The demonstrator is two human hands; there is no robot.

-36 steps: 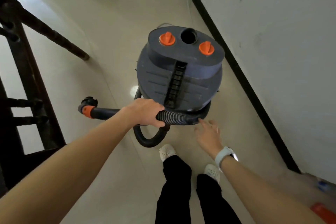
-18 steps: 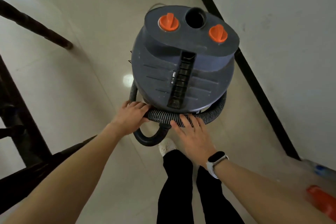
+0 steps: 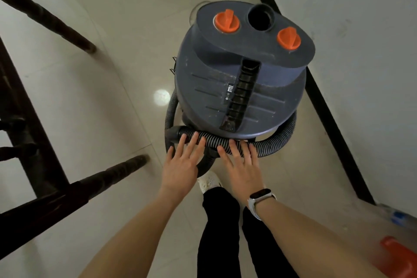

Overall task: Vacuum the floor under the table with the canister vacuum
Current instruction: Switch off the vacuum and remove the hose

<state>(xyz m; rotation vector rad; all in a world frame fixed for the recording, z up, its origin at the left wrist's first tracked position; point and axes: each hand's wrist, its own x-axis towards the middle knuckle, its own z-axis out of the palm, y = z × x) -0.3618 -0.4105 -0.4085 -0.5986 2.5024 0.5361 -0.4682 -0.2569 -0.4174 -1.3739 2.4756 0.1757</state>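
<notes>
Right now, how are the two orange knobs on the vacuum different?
The left knob sits farther from the wall; the right knob sits nearer it. The left knob's ridge points nearly straight up the picture; the right knob's ridge tilts more. Both are orange and flank the black hole on the vacuum.

We see the canister vacuum standing upright on the pale floor, close beside the white wall's black skirting. Its dark grey domed lid carries two orange knobs flanking an open round port, with a black ribbed handle running down the middle. The ribbed grey hose coils around the canister's base, its black cuff end lying at the canister's near left.
</notes>
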